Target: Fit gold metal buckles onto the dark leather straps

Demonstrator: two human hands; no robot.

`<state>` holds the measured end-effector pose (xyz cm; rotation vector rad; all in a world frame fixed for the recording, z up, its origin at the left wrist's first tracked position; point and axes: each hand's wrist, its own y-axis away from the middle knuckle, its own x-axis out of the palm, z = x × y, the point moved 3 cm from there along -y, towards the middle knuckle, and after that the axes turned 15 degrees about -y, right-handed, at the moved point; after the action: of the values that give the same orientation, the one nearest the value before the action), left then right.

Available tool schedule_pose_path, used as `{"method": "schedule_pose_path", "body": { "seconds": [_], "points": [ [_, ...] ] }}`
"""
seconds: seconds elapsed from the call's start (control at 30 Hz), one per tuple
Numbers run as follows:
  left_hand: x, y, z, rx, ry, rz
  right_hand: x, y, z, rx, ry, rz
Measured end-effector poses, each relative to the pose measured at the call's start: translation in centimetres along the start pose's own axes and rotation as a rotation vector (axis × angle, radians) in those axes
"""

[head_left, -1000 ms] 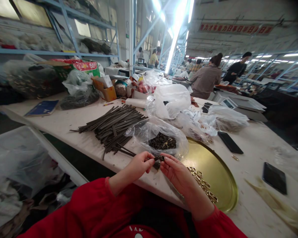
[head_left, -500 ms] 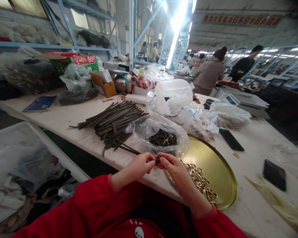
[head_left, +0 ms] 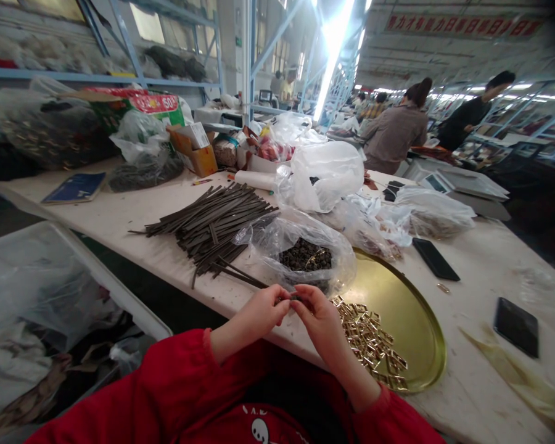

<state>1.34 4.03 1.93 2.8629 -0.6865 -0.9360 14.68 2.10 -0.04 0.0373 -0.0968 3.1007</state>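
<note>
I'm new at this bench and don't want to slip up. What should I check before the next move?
1. Hands in position: ok; the left hand and right hand are close together, just nearer than the clear bag.
2. Secure hold on the dark piece between them: cannot tell; mostly hidden.
3. Bag open: ok; small dark pieces show inside.
4. No gold-coloured piece off the tray: not ok; a loose one lies on the table.
5. Dark strips neatly stacked: not ok; they lie crisscrossed.
</note>
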Motion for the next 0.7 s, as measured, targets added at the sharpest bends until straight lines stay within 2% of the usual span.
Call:
{"method": "schedule_pose_path", "body": {
  "seconds": [0.2, 0.3, 0.43, 0.57, 0.63, 0.7],
  "points": [
    [0.4, 0.8, -0.5, 0.05, 0.092, -0.048, 0.2, 0.2, -0.1, 0.118, -0.191, -0.115],
    [0.6, 1.0, -0.4, 0.069, 0.141, -0.052, 0.5, 1.0, 0.4, 0.045, -0.142, -0.144],
    [0.5, 1.3, -0.2, 0.091, 0.132, -0.048, 0.6, 2.0, 1.7, -0.107, -0.057, -0.105],
    [0.7, 1.8, -0.2, 0.146, 0.137, 0.001, 0.3, 2.3, 1.1, 0.039, -0.203, -0.115],
    [0.8, 2.1, -0.3, 0.179, 0.154, 0.025, 0.3, 2.4, 0.5, 0.151, -0.367, -0.105],
    [1.0, 2.5, -0.2, 0.203, 0.169, 0.057, 0.6, 2.7, -0.1, 0.291, -0.575, -0.023]
  ]
}}
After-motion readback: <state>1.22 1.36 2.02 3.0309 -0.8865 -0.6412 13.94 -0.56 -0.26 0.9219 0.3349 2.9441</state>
